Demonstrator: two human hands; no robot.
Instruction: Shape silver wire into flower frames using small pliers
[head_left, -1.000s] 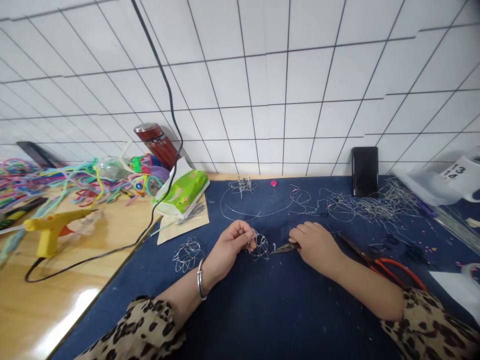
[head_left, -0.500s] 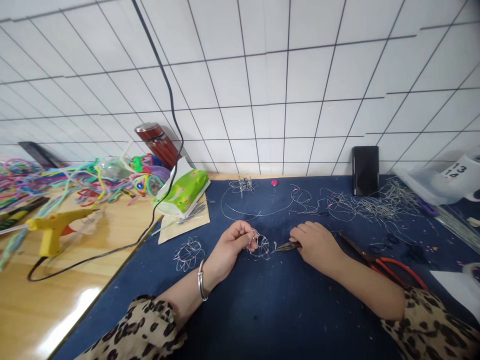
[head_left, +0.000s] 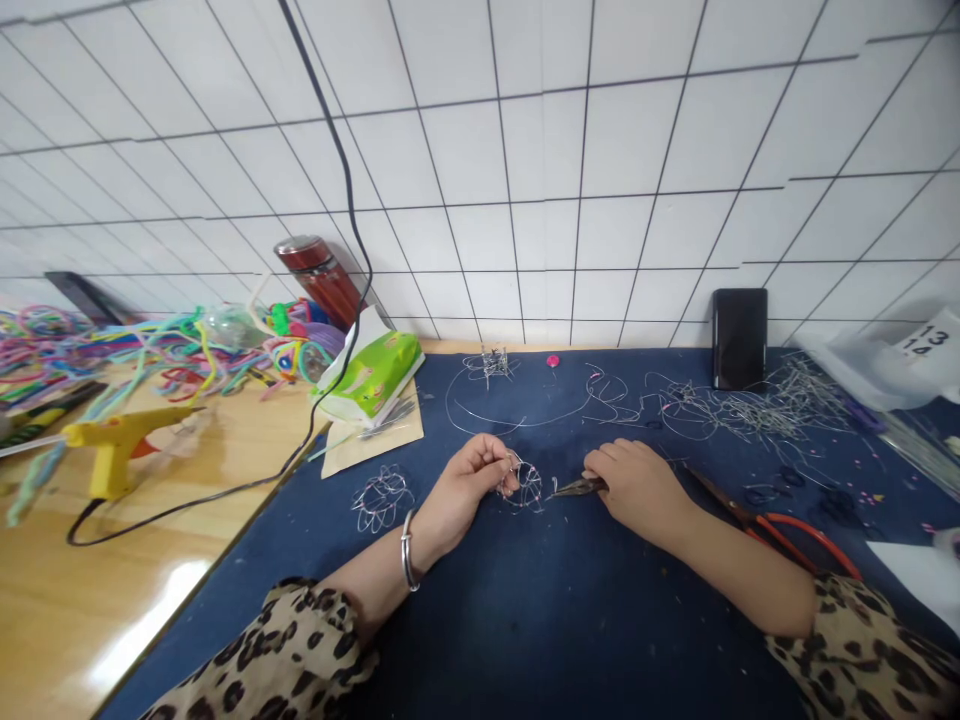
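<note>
My left hand [head_left: 466, 490] rests on the dark blue mat [head_left: 555, 610] and pinches a small silver wire flower [head_left: 525, 485] between thumb and fingers. My right hand [head_left: 637, 485] is closed round the handles of small pliers [head_left: 574, 488], whose thin tips point left and meet the wire flower. A second finished wire flower [head_left: 381, 497] lies flat on the mat to the left of my left hand. I wear a silver bangle on the left wrist and leopard-print sleeves.
Loose wire pieces [head_left: 720, 405] spread across the back of the mat, with red-handled scissors [head_left: 780, 525] at right and a black phone [head_left: 739, 338] against the tiled wall. A yellow glue gun [head_left: 120, 440], green tissue pack [head_left: 373, 378], red flask [head_left: 321, 280] and coloured pipe cleaners [head_left: 150, 355] sit left.
Both hands stay in place on the wire flower and pliers. The view has shifted slightly, so everything sits a little higher and to the right.
</note>
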